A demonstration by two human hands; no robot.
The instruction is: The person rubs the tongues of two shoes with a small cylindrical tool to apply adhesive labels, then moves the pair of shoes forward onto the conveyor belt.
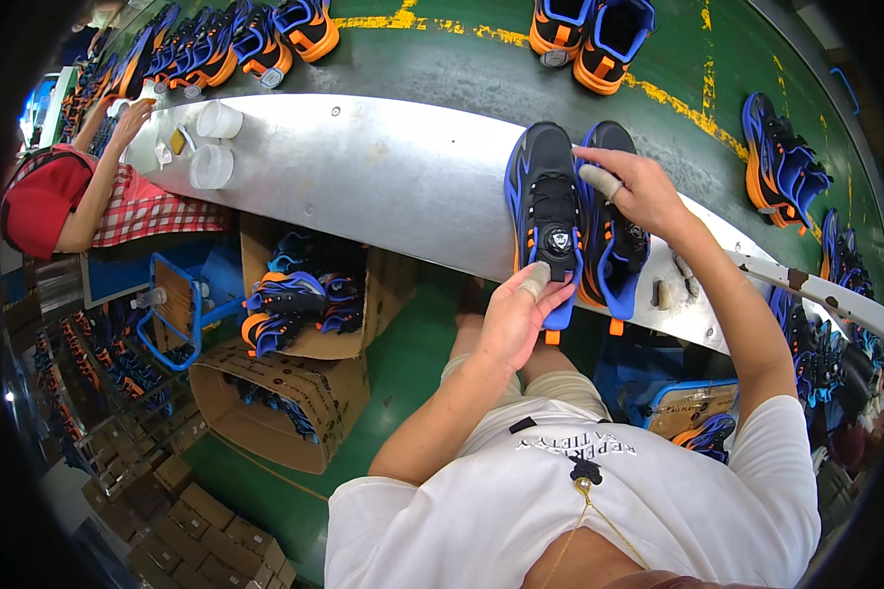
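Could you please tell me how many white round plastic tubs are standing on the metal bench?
2. One white round plastic tub stands near the metal bench's far left end; the second sits just in front of it. None other shows.
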